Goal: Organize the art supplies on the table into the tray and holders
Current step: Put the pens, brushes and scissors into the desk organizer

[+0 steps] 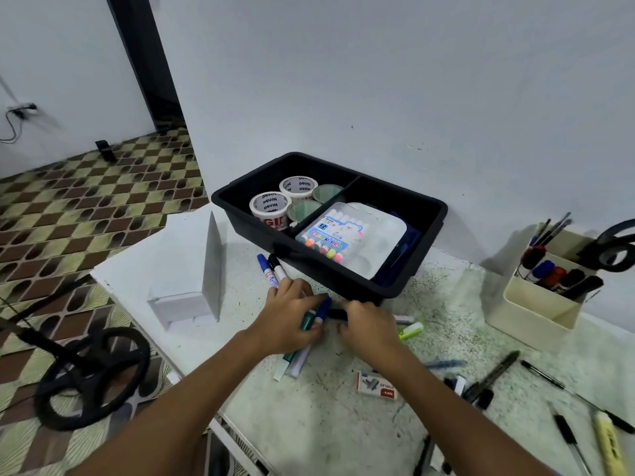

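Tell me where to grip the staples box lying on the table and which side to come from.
Pinch the staples box across its two long edges, coming straight down from above. It lies flat on the table, so only the top face and thin side walls are exposed. The right hand is nearer; bare tabletop around the box seems to leave room for the fingers.

tape rolls [269,208]: "NINSO" | pen pack [330,235]: "12", "COLOR PEN" | small box [377,386]: "STAPLES"
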Motion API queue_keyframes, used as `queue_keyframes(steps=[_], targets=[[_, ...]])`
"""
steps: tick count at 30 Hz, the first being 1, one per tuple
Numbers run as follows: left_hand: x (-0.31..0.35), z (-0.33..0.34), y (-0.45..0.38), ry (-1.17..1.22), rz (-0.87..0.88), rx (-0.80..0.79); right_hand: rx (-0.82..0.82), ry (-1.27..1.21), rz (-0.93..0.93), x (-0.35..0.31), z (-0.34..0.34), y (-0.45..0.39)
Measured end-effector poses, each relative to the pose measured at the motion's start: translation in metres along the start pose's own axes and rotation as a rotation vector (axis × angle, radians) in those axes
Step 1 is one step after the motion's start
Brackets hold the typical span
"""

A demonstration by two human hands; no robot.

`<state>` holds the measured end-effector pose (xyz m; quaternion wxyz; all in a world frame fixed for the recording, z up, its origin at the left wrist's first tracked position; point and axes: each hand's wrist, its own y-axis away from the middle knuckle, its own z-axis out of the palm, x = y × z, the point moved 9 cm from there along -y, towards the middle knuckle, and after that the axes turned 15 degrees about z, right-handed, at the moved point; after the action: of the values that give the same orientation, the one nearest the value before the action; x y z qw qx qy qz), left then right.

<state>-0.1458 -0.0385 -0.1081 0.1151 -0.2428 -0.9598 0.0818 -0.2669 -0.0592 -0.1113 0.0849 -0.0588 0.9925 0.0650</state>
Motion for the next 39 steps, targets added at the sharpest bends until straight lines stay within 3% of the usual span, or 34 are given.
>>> queue_keyframes(steps=[3, 15, 25, 32, 39], targets=[[-0.001, 0.005, -0.010, -0.044, -0.047, -0.066, 0.051, 0.003, -0.034, 0.001, 0.001, 0.000], [0.027, -0.009, -0.019, 0.036, -0.076, 0.075, 0.205, -0.156, -0.195, 0.024, -0.025, 0.023], [0.064, -0.051, -0.016, 0.596, -0.200, 0.357, 0.443, -0.423, -0.390, 0.050, -0.087, 0.058], [0.110, -0.115, -0.063, 0.673, -0.013, 0.520, 0.528, -0.808, -0.335, 0.108, -0.160, 0.067], [0.179, -0.163, -0.141, 0.843, 0.174, 0.608, 0.638, -0.964, -0.123, 0.195, -0.243, 0.089]])
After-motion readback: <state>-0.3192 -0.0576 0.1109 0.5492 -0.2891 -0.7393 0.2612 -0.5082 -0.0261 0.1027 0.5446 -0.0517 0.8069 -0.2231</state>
